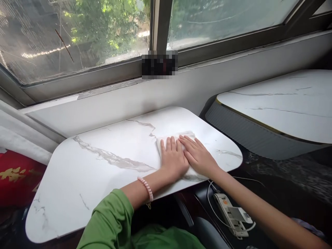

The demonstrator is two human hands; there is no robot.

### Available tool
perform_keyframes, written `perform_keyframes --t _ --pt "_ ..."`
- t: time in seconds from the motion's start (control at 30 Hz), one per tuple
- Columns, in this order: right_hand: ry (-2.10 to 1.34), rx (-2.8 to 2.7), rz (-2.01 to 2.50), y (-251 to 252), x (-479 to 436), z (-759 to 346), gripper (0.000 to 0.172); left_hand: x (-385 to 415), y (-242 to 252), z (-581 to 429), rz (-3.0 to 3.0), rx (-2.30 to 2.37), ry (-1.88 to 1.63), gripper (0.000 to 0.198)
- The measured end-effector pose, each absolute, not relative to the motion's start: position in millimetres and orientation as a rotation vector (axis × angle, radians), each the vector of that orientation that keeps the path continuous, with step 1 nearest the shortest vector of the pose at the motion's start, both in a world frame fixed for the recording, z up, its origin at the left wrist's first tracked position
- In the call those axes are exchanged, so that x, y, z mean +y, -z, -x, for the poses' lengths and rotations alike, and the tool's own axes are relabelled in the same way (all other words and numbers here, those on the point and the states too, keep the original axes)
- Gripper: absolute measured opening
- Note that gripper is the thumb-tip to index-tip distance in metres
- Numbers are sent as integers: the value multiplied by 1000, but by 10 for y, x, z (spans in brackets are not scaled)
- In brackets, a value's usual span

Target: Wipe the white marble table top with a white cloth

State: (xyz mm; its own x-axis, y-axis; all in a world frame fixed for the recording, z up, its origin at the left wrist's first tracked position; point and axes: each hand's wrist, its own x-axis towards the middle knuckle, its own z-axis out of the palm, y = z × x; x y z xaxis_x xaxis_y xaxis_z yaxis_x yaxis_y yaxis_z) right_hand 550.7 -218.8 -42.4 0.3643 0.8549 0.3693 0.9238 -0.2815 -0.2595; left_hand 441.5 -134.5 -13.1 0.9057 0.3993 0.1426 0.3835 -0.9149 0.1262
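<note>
A white cloth or folded tissue (pixel 192 173) lies on a white marble-patterned tabletop (pixel 103 193), towards its right end. Pressed flat on it is my left hand (pixel 174 157), fingers stretched out and pointing to the far edge. My right hand (pixel 199 157) rests flat on the cloth just to the right, its fingers angled to the left and touching the left hand. The two hands cover most of the cloth. Around my left wrist is a pink coiled band (pixel 146 188).
A power strip (pixel 229 214) with a plugged-in charger and white cable sits below the table's near edge. Behind the table runs a white wall ledge (pixel 109 107) under windows. Another marble-patterned table (pixel 282 103) stands to the right; red fabric (pixel 18 176) and a white curtain (pixel 23 131) are left.
</note>
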Motion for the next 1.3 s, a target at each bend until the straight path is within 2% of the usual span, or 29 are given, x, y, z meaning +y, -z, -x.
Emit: perform_keyframes --t 0.17,0.37,0.87,1.3 --pt "262 -1502 2251 424 -2433 -5262 52 -1537 105 -4206 -2971 508 -214 57" --pt "246 -1499 2288 385 -2251 -5232 50 -1400 99 -4194 -2956 518 -175 57" --pt "81 -1535 2237 277 -126 -5598 49 499 174 -4632 -2896 922 -342 48" --pt "65 -1576 2189 278 78 -5716 48 627 153 -4697 -2909 990 -374 46"
